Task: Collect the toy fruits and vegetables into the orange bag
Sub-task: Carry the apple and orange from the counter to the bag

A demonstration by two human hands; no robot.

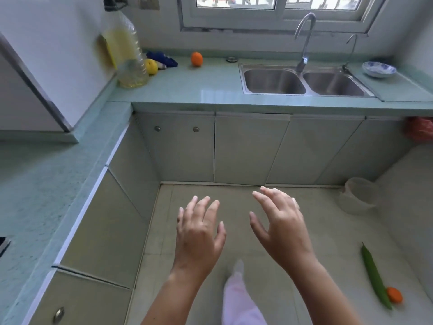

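My left hand (199, 231) and my right hand (278, 226) hover side by side over the floor, fingers spread, holding nothing. A toy orange (196, 59) stands on the green counter (210, 87) at the back. A yellow toy fruit (151, 66) sits beside the oil bottle (126, 50). On the floor at the lower right lies a long green toy cucumber (375, 275), with an orange carrot piece (394, 294) touching its near end. An orange-red bag (419, 132) hangs under the counter at the far right, partly cut off.
A double steel sink (302, 83) with a tall tap (304, 41) fills the counter's right half. A blue-patterned bowl (378, 68) sits right of it. A blue cloth (162, 58) lies behind the yellow fruit. A translucent bucket (358, 195) stands on the floor near the right wall.
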